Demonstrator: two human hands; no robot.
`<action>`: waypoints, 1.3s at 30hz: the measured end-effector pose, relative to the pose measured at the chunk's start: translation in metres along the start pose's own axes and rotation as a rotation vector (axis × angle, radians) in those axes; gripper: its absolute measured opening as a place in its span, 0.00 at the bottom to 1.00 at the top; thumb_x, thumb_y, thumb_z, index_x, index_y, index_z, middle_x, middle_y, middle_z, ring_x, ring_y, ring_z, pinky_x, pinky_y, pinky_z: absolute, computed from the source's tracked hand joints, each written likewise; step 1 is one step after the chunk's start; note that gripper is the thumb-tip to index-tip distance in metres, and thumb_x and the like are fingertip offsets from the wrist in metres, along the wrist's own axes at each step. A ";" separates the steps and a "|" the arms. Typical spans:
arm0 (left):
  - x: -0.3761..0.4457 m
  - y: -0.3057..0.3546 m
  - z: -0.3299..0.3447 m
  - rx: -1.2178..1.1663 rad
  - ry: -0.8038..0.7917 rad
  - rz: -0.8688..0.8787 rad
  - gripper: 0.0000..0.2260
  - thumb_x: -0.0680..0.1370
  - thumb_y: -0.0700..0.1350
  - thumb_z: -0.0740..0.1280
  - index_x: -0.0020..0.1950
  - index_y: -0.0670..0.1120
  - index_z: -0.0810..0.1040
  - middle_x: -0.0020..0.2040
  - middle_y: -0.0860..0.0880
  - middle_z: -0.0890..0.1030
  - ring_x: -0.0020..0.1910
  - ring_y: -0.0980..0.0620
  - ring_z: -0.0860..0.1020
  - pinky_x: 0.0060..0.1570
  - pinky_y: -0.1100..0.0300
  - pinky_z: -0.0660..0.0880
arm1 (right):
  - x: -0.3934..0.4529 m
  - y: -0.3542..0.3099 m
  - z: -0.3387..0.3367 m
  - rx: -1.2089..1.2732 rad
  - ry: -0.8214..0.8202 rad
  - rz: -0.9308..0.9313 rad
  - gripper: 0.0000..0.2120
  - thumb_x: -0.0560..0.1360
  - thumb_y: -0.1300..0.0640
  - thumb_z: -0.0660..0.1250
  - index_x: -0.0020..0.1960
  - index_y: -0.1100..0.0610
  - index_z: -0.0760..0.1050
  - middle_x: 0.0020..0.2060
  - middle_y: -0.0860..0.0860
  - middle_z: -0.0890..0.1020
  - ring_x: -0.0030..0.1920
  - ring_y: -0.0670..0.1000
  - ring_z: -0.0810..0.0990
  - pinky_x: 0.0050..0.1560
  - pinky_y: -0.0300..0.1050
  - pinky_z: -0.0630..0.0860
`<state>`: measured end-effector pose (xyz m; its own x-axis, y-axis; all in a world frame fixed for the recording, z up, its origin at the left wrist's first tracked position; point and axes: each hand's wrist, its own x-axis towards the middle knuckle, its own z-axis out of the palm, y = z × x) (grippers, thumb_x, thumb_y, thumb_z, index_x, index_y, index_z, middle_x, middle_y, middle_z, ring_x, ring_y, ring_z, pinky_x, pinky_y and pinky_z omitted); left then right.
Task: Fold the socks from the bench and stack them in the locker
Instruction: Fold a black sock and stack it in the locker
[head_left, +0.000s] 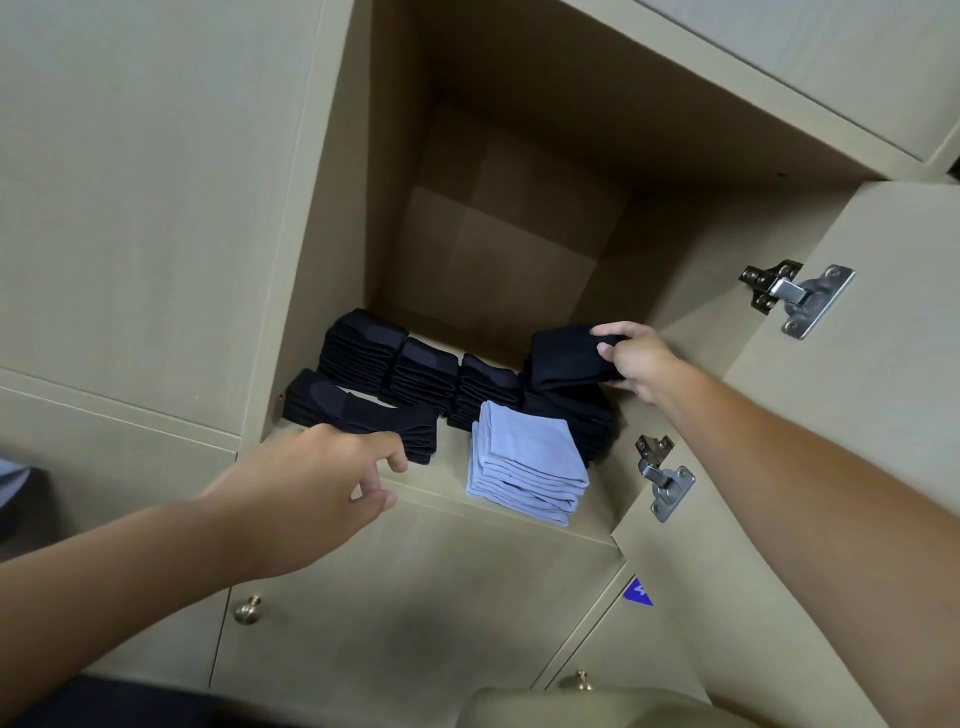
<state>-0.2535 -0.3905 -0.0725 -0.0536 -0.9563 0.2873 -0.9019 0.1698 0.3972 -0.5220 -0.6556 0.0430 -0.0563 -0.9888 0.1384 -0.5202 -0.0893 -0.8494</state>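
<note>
The open locker (519, 514) holds several stacks of folded black socks (423, 376) along its back and left side. A stack of folded light blue socks (524, 457) sits near its front edge. My right hand (636, 361) grips a folded black sock (566, 358) over the tall black stack (576, 415) at the right. My left hand (317, 478) hovers with relaxed fingers just in front of the low black stack (358, 410) at the left front, holding nothing.
The locker door (810, 415) stands open at the right, with two metal hinges (795, 296) on it. Closed lockers with brass knobs (248, 609) lie below and to the left. A pale bench edge (571, 706) shows at the bottom.
</note>
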 end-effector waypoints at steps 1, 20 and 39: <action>0.000 0.000 0.001 0.001 -0.006 -0.001 0.09 0.82 0.57 0.64 0.62 0.63 0.72 0.43 0.67 0.81 0.44 0.63 0.77 0.50 0.58 0.77 | 0.001 0.001 0.001 -0.018 -0.003 0.003 0.15 0.83 0.68 0.60 0.53 0.50 0.79 0.62 0.57 0.77 0.63 0.57 0.76 0.53 0.52 0.78; 0.004 -0.005 0.011 -0.013 -0.082 -0.020 0.10 0.82 0.58 0.63 0.62 0.66 0.70 0.45 0.69 0.79 0.45 0.62 0.77 0.53 0.56 0.78 | 0.017 0.023 0.013 -0.612 -0.052 -0.027 0.11 0.81 0.64 0.66 0.63 0.63 0.78 0.56 0.58 0.80 0.60 0.59 0.78 0.56 0.43 0.73; 0.006 -0.014 0.011 -0.005 -0.095 -0.055 0.10 0.82 0.58 0.63 0.63 0.64 0.71 0.46 0.68 0.80 0.45 0.64 0.77 0.53 0.58 0.77 | 0.001 0.047 0.051 -0.971 -0.337 -0.053 0.31 0.81 0.32 0.33 0.82 0.39 0.41 0.82 0.54 0.51 0.82 0.58 0.45 0.79 0.57 0.42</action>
<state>-0.2462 -0.4016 -0.0858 -0.0441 -0.9824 0.1813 -0.9025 0.1170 0.4146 -0.5030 -0.6673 -0.0225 0.1507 -0.9821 -0.1132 -0.9881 -0.1461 -0.0475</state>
